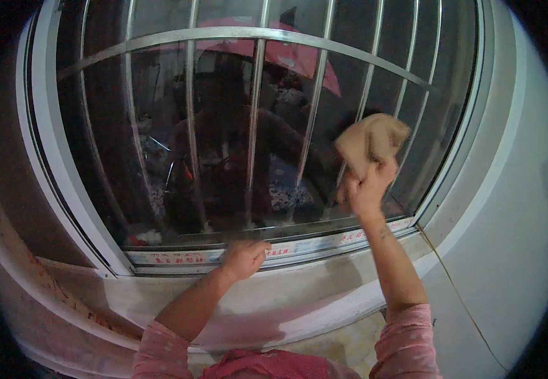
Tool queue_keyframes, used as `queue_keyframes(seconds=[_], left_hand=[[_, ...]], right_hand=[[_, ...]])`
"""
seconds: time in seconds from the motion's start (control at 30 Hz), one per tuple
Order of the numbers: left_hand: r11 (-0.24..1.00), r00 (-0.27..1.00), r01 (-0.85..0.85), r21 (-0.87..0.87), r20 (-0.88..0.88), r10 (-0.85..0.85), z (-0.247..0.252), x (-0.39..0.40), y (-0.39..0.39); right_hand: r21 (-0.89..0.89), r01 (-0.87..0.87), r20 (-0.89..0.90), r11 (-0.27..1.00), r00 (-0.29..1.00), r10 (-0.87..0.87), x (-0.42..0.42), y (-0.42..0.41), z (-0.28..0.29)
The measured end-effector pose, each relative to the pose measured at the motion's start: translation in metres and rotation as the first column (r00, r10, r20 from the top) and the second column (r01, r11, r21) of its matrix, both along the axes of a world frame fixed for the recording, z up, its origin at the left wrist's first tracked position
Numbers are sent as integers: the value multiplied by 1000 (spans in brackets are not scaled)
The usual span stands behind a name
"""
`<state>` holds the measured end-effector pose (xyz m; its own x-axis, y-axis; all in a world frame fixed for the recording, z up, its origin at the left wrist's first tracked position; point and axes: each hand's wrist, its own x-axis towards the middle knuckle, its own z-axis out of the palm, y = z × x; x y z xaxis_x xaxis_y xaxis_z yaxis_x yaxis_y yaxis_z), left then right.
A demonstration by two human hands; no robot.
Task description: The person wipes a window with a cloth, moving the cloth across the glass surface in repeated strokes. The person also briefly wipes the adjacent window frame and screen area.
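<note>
My right hand (371, 189) is shut on a tan cloth (373, 137), raised at the lower right of the window pane (222, 142). The cloth is bunched between the fingers and spreads above them; it and the fingers look blurred. I cannot tell whether the cloth touches the glass. Lower and to the left, my left hand (245, 259) rests with curled fingers on the bottom rail (179, 258) of the window frame. No object shows in it. Red writing runs along a strip on that rail.
Upright metal bars (255, 109) and a curved crossbar (236, 33) stand behind the glass. A pink umbrella (297, 52) appears in or through the pane. Below the frame lies a pale sill (302, 284). At right, a thin cord (463, 296) runs down the white wall (515, 265).
</note>
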<state>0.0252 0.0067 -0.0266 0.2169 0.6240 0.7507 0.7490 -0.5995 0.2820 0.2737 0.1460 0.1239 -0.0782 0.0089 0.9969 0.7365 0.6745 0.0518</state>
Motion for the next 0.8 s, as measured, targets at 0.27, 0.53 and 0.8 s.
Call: queue_keyframes(seconds=[0.27,0.53,0.8], left_hand=[[999,1000,-16,-36,-10,16,-2,-1,-1],[1000,1000,3,-11,15,-3,1,0,-2],[999,999,15,-34,31,-14,-1,-1,-2]], right_hand=[[-24,-213,636,977,751,180,-78,-65,-25],[48,-290,668,956,720,185,-81,-56,-6],[60,-23,348,998,937,0,13,-1,2]])
